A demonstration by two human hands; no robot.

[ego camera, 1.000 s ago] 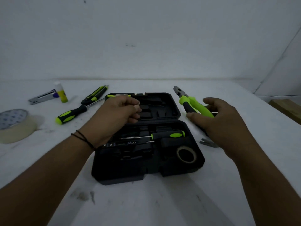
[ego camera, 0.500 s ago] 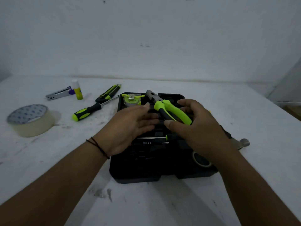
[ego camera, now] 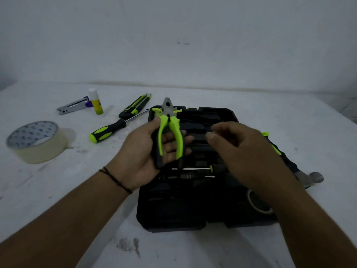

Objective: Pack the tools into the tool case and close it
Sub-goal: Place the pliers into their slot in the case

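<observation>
The left hand (ego camera: 154, 149) grips the pliers (ego camera: 170, 136) above the open case (ego camera: 193, 219); the right hand (ego camera: 245, 151), blurred and loosely curled, hovers over the case holding nothing. Step in hand: seating the pliers. Next they need lining up with a matching slot.

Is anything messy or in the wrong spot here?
Yes. The tool case lies open while a screwdriver, a utility knife and a hammer lie loose on the table. The left hand holds the pliers, not yet packed.
</observation>
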